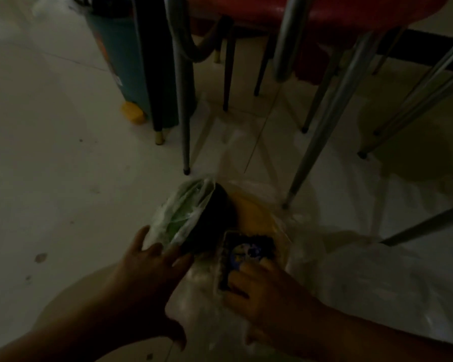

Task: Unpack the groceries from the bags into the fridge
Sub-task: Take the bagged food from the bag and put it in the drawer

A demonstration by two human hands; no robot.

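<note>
Head view: a dark-labelled packet (249, 253) is seen lying in the mouth of a clear plastic bag (345, 278) on the floor (50, 152), and it is pinched at its near end by the fingers of the right hand (262, 291). Just beyond that hand, a yellow-orange item (251, 215) is seen through the plastic; what it is cannot be told in the dim light. Between the two hands and slightly past them, a dark rounded thing (212, 220) is seen against a wrapped bundle of greens (178, 212). The left hand (147, 278) is held spread, its straight fingers laid at the near edge of the greens' wrapping with nothing gripped. Farther ahead of both hands, metal chair legs (322, 137) are planted on the floor beneath red seats (351, 14). Beyond the left hand, a teal bin (120, 56) is seen standing.
</note>
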